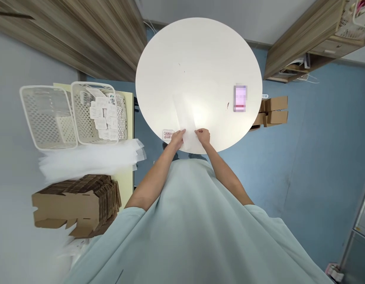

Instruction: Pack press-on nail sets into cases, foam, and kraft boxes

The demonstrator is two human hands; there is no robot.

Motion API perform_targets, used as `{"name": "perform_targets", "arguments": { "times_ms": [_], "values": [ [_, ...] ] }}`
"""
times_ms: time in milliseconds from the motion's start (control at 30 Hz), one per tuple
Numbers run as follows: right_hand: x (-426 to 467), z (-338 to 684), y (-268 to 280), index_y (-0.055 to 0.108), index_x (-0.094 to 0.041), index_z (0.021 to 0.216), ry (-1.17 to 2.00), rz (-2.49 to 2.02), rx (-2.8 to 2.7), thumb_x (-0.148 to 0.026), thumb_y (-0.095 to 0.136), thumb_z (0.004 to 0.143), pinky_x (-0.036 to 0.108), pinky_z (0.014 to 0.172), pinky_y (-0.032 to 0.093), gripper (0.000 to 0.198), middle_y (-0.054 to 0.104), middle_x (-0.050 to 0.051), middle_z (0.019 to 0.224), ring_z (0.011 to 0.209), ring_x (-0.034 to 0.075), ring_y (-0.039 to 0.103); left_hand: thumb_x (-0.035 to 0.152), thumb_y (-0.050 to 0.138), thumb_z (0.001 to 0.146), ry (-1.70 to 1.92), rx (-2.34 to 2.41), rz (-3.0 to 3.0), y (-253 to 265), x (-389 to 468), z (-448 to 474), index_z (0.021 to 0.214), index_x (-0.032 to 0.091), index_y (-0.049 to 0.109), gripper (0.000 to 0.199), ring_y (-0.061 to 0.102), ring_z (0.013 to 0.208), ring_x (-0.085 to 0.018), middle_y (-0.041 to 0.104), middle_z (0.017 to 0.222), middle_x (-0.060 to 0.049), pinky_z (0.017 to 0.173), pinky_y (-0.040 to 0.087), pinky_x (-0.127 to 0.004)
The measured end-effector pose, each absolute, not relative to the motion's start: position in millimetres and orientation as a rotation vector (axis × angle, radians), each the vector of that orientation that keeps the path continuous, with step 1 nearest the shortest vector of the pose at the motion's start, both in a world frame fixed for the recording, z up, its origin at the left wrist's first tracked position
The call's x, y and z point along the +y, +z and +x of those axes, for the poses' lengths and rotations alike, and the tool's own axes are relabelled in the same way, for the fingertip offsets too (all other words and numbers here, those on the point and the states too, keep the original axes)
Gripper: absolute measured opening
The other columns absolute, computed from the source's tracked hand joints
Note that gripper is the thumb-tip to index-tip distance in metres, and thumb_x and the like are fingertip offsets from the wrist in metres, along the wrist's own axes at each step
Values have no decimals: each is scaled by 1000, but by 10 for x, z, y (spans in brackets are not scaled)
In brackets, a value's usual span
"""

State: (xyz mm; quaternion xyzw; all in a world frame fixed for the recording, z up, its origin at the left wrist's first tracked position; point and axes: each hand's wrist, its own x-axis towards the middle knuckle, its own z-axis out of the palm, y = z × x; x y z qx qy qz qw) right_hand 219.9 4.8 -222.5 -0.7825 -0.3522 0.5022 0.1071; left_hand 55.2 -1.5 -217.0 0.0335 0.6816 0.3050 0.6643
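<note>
A thin, translucent white packing sheet [186, 118] lies lengthwise on the round white table [200, 43], its near end close to the front edge. My left hand [178, 138] pinches the sheet's left side between thumb and fingers. On the opposite side, my right hand [203, 135] has its fingers closed on the sheet's right edge. Just left of my left hand sits a small clear pack [168, 135] with pinkish round pieces inside, partly beside my wrist.
A phone [240, 98] lies at the table's right. On a side table to the left stand a basket of white packets [103, 116], another white basket [47, 118], a pile of translucent sheets [90, 157] and flattened cardboard boxes [78, 205]. Folded brown boxes [275, 110] sit beyond the table's right edge.
</note>
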Motion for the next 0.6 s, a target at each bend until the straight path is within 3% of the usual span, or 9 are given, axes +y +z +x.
{"name": "perform_targets", "arguments": {
  "times_ms": [100,167,367,600],
  "values": [
    [5,2163,-2308,76,-21,90,1513,-2285,-993,-32,74,97,31,91,59,13,86,9,111,102,23,78,56,80,99,744,1508,-4,-2192,-34,587,102,20,71,37,79,99,-25,81,97,-11,88,65,-35],
    [-26,2131,-2341,77,-21,90,1527,-2259,-958,-33,72,96,29,88,59,14,86,9,107,99,21,78,59,80,96,737,1493,-27,-2198,-48,601,105,20,73,41,80,99,-27,81,94,-11,87,66,-38],
    [-99,2047,-2337,80,-21,91,1594,-2147,-1035,-40,73,93,30,87,62,21,83,4,90,90,20,76,38,99,71,577,1439,78,-2195,-133,645,98,15,78,42,79,88,-29,78,79,-10,84,66,-41],
    [-151,2029,-2306,77,-23,94,1635,-2115,-1051,-29,67,97,30,90,64,12,85,4,103,93,18,79,19,96,71,584,1494,109,-2218,-140,643,83,17,76,24,78,86,-25,77,76,-8,91,65,-39]
  ]
}}
